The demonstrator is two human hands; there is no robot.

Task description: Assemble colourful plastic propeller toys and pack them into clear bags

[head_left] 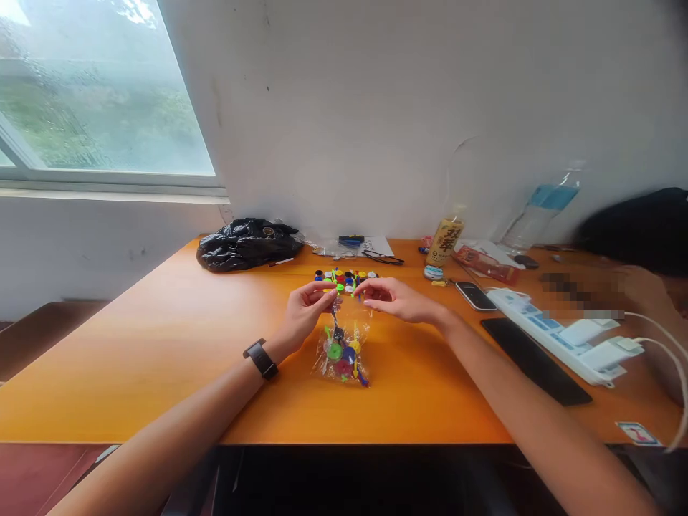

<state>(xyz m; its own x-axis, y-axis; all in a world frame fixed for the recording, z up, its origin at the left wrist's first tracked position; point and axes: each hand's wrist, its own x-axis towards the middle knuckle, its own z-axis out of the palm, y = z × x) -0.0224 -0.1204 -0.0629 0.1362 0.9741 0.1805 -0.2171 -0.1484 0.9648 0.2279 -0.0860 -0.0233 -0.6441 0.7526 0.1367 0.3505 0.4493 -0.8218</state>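
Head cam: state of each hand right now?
Left hand: closed, pinching the top edge of the clear bag of coloured pieces.
Right hand: closed, apparently pinching the same bag's top from the other side.

I see an orange table [161, 373]. Far left lies a black plastic bag [244, 244]; far centre, loose coloured pieces [347, 276]; right, 1 phone [476, 295], a white power strip [559, 333] and a black slab [534, 358]. A clear bag [344, 351] rests mid-table.
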